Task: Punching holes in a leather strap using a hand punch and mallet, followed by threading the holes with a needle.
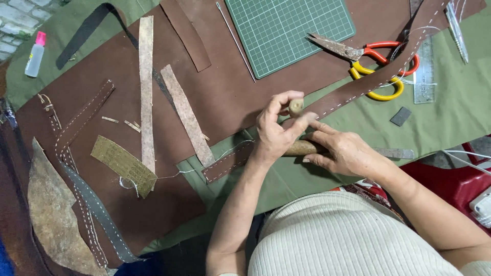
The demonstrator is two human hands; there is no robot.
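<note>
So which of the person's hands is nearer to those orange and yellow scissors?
The right hand. It lies below and a little left of the scissors, gripping a wooden tool handle. The left hand sits farther left, pinching a small wooden knob.

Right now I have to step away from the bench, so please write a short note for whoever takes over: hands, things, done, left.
Left hand: pinches a small round wooden knob between thumb and fingers.
Right hand: grips a wooden tool handle lying under both hands.
The long brown leather strap runs from under the hands up toward the scissors; the cutting mat sits above.
Done: white stitching shows along the strap's edges, with loose thread trailing left.
Left: I cannot tell whether the stitching under the hands is finished.
</note>
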